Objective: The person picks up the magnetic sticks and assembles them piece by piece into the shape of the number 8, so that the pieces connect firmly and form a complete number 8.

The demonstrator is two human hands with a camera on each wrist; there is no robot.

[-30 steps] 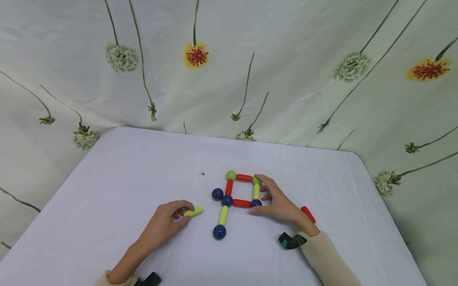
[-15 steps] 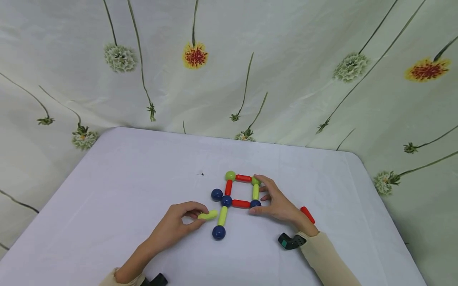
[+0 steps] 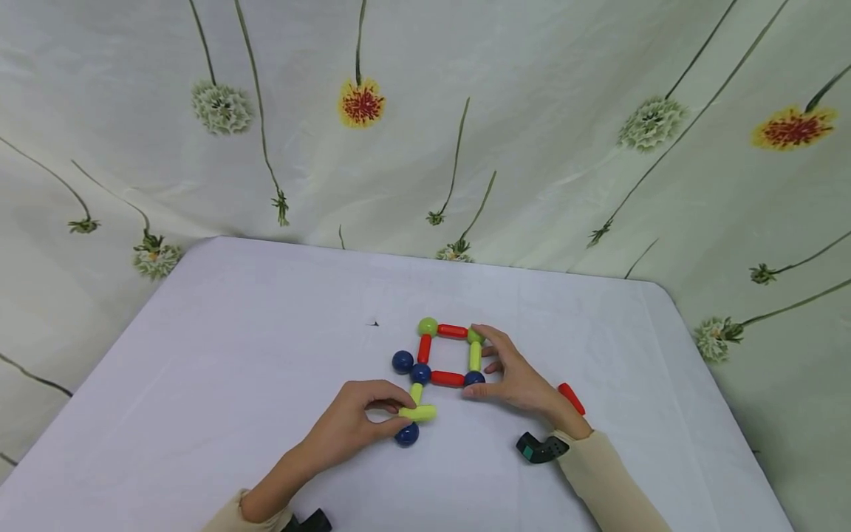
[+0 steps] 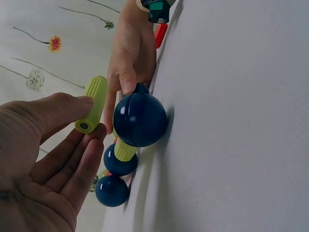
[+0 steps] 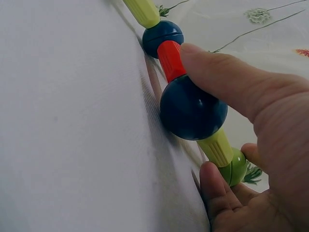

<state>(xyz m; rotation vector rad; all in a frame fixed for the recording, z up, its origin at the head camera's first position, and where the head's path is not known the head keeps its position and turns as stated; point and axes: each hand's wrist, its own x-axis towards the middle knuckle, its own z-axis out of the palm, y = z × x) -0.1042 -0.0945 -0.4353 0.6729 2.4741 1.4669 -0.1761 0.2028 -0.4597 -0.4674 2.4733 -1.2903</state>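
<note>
My left hand (image 3: 359, 421) pinches a yellow-green magnetic rod (image 4: 97, 101) between thumb and fingers. In the head view the rod overlaps the yellow-green stick (image 3: 417, 392) that joins two blue balls; the left wrist view shows it raised above the tablecloth. My right hand (image 3: 515, 377) holds the right side of a flat square of rods and balls, thumb at a blue ball (image 5: 193, 107) and fingers by a green ball (image 5: 234, 166). Red rods (image 3: 448, 379) and another green ball (image 3: 428, 326) make up other parts of the square.
A blue ball (image 3: 402, 361) sits at the square's near left corner. A loose red rod (image 3: 572, 399) lies beside my right wrist. White cloth (image 3: 279, 310) covers the table, and a flowered curtain (image 3: 545, 133) hangs behind its far edge.
My left hand has moved right with the yellow-green magnetic rod, from left of the structure to over its lower stick. The right hand and the square have stayed in place.
</note>
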